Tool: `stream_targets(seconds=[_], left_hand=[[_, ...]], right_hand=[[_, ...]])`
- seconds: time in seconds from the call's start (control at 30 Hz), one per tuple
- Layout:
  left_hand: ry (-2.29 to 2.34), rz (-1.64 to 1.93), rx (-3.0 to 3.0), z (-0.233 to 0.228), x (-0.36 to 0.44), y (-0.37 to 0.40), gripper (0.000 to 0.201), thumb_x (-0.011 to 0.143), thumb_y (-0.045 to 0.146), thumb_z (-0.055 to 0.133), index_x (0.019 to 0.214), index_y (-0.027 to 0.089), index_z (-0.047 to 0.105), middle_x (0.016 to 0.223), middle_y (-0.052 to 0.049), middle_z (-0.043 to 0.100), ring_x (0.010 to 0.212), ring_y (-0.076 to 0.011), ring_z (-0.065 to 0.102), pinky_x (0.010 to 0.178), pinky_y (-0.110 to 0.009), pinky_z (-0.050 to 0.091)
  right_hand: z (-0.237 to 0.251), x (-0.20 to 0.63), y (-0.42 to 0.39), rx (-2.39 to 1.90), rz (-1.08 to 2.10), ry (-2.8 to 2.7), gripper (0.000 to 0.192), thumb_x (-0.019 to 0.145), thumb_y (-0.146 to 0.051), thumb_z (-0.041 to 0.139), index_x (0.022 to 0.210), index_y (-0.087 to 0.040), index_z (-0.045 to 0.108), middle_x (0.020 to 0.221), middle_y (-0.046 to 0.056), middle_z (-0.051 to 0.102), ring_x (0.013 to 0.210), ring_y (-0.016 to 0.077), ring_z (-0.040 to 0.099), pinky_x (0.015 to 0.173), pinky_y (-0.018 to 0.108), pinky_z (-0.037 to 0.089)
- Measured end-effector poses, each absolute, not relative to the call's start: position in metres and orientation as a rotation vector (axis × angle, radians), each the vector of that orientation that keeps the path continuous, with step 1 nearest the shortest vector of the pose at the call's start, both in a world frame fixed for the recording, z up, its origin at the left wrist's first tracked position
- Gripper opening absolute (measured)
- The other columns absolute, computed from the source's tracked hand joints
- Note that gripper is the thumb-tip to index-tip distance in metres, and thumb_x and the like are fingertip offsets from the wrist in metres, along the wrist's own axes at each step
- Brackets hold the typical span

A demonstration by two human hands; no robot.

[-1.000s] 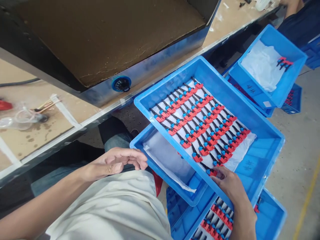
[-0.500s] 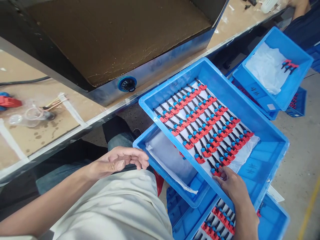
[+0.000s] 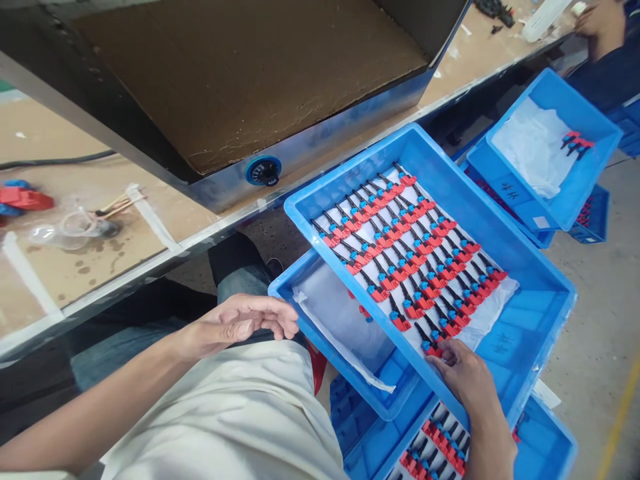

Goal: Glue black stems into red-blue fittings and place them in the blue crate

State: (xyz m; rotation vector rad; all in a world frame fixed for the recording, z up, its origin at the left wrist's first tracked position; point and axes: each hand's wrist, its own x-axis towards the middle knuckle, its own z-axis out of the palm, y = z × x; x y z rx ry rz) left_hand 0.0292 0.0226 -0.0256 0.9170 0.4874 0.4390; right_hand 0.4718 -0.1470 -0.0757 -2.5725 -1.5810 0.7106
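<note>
Right hand pinches a small red-blue-black plastic piece at six o'clock in a blue rectangular plastic tray; left hand (loosely spread) hovers outside, between eight and nine.

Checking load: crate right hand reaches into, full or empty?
Partly full: blue crate holds rows of red-blue-black parts on white paper, right margin uncovered.

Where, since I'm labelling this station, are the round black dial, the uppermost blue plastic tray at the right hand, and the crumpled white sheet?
Round black dial [image 3: 263,172]: head view, on its face.
Blue plastic tray [image 3: 469,202]: head view, on its inner wall.
Crumpled white sheet [image 3: 531,147]: head view, on its middle.
</note>
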Motion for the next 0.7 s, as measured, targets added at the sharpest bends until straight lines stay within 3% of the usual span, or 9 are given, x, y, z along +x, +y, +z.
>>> stream_targets(seconds=[0.17,0.4,0.7], left_hand=[[0.487,0.459,0.903,-0.030,0.031,0.019,0.052,0.085,0.050,0.069,0.121,0.013,0.071,0.108,-0.017,0.073,0.097,-0.0268,0.068,0.084,-0.034,0.053],[0.464,0.459,0.891,-0.036,0.030,0.010,0.053,0.086,0.050,0.069,0.122,0.012,0.070,0.110,-0.018,0.073,0.099,-0.0270,0.068,0.086,-0.034,0.052],[0.480,0.474,0.894,-0.039,0.018,0.002,0.055,0.085,0.051,0.068,0.122,0.011,0.070,0.111,-0.019,0.071,0.101,-0.0289,0.067,0.088,-0.037,0.051]], right_hand=[[-0.070,0.468,-0.143,-2.539,0.728,-1.562,0.036,0.070,-0.059,0.064,0.078,-0.024,0.065,0.070,0.002,0.064,0.063,0.0187,0.058,0.059,0.031,0.044],[-0.055,0.459,-0.136,-2.449,0.698,-1.496,0.059,0.073,-0.081,0.053,0.071,-0.022,0.061,0.061,0.002,0.060,0.056,0.0177,0.054,0.058,0.032,0.044],[-0.050,0.461,-0.138,-2.465,0.216,-1.214,0.077,0.074,-0.090,0.038,0.084,-0.019,0.064,0.058,0.003,0.058,0.053,0.0195,0.054,0.058,0.033,0.041]])
